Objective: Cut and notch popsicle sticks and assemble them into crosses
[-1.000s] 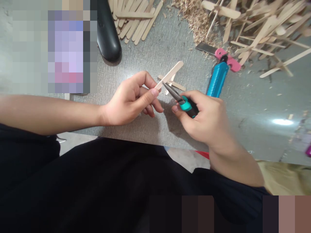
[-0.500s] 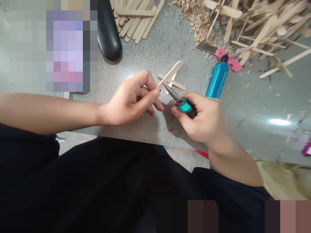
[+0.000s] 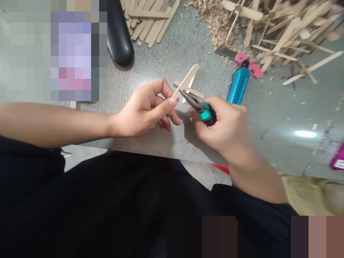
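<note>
My left hand (image 3: 146, 109) pinches the near end of a flat wooden craft stick (image 3: 189, 77) between thumb and fingers; the stick points up and to the right over the grey table (image 3: 172, 57). My right hand (image 3: 224, 125) is wrapped round the teal and black handles of needle-nose pliers (image 3: 197, 105). The pliers' thin jaws meet the stick close to my left fingertips. Just behind the stick, a few short stick pieces (image 3: 192, 91) lie crossed on the table.
A blue tool (image 3: 238, 87) and a pink-handled blade (image 3: 242, 59) lie to the right. Piles of wooden sticks (image 3: 285, 25) and shavings (image 3: 212, 19) fill the back right; more sticks (image 3: 150, 21) lie beside a black object (image 3: 118, 34) at the back. The table's front edge is near my lap.
Both hands keep their hold on the stick and pliers. The stick's far end has tipped slightly upward and my right hand has shifted a little toward the table.
</note>
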Tool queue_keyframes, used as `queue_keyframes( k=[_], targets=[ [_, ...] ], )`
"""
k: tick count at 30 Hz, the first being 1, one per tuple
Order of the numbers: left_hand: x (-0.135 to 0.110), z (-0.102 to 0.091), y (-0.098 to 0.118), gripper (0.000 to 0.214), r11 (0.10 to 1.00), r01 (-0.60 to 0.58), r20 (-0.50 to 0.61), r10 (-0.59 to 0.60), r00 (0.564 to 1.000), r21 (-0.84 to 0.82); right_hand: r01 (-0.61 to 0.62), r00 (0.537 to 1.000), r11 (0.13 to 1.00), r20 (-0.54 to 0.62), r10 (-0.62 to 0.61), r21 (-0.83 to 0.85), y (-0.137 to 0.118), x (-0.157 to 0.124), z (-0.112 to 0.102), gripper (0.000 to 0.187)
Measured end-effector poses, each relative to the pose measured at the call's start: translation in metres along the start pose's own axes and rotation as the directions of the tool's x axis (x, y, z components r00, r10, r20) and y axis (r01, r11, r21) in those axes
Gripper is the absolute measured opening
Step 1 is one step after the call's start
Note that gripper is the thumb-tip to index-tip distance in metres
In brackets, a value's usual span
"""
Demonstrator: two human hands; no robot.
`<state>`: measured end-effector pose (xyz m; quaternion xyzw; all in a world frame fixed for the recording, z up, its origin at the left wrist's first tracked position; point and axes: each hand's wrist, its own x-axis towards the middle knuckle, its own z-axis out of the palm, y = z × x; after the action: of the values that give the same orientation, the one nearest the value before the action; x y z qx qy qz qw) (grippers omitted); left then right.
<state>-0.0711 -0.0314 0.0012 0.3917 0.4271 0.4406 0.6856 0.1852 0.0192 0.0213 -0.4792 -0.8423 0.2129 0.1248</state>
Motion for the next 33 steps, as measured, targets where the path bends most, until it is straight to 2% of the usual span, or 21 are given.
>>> queue_keyframes(
  k=[4, 7, 10, 13, 15, 17, 19, 20, 21, 24, 26, 28, 33],
  targets=[
    [0.000, 0.002, 0.002, 0.045, 1.000, 0.010, -0.017, -0.010, 1.000, 0.019, -0.017, 1.000, 0.999, -0.017, 0.016, -0.035, 0.000, -0.001, -0.001, 0.009],
    [0.000, 0.002, 0.003, 0.040, 0.996, -0.052, -0.020, 0.054, 0.998, 0.071, -0.039, 0.999, 0.999, 0.008, 0.039, 0.017, -0.005, -0.001, -0.004, 0.010],
    [0.001, 0.002, 0.004, 0.035, 0.986, -0.104, -0.040, 0.110, 0.993, 0.133, -0.114, 0.984, 0.983, 0.155, 0.092, 0.144, -0.010, 0.001, -0.010, 0.027],
    [0.003, 0.001, 0.003, 0.034, 0.977, -0.112, -0.068, 0.126, 0.990, 0.180, -0.181, 0.942, 0.952, 0.322, 0.096, 0.248, -0.010, 0.007, -0.020, 0.048],
    [0.004, 0.001, 0.003, 0.033, 0.970, -0.125, -0.091, 0.146, 0.985, 0.209, -0.236, 0.894, 0.909, 0.444, 0.064, 0.343, -0.008, 0.012, -0.028, 0.056],
    [0.005, 0.000, 0.005, 0.034, 0.964, -0.133, -0.133, 0.167, 0.977, 0.230, -0.342, 0.790, 0.832, 0.614, 0.003, 0.437, -0.006, 0.016, -0.037, 0.062],
    [0.006, 0.000, 0.007, 0.035, 0.967, -0.125, -0.167, 0.164, 0.972, 0.222, -0.440, 0.696, 0.762, 0.717, -0.045, 0.475, -0.005, 0.018, -0.042, 0.067],
    [0.006, 0.001, 0.009, 0.036, 0.972, -0.116, -0.171, 0.152, 0.973, 0.205, -0.446, 0.690, 0.756, 0.722, -0.050, 0.479, -0.005, 0.018, -0.043, 0.068],
    [0.006, 0.001, 0.010, 0.037, 0.977, -0.107, -0.163, 0.137, 0.977, 0.183, -0.417, 0.723, 0.772, 0.690, -0.039, 0.480, -0.005, 0.016, -0.043, 0.067],
    [0.006, 0.001, 0.010, 0.037, 0.987, -0.113, -0.114, 0.126, 0.985, 0.117, -0.220, 0.903, 0.889, 0.429, 0.029, 0.403, -0.007, 0.010, -0.035, 0.049],
    [0.006, 0.000, 0.008, 0.037, 0.988, -0.125, -0.099, 0.133, 0.986, 0.088, -0.131, 0.969, 0.949, 0.239, 0.062, 0.286, -0.007, 0.005, -0.027, 0.027],
    [0.006, 0.000, 0.006, 0.037, 0.990, -0.124, -0.094, 0.131, 0.987, 0.073, -0.097, 0.988, 0.976, 0.137, 0.071, 0.196, -0.007, 0.002, -0.021, 0.016],
    [0.005, 0.000, 0.005, 0.038, 0.993, -0.097, -0.092, 0.103, 0.990, 0.062, -0.010, 0.998, 0.988, 0.068, -0.001, 0.152, -0.006, 0.000, -0.015, 0.016]
  ],
)
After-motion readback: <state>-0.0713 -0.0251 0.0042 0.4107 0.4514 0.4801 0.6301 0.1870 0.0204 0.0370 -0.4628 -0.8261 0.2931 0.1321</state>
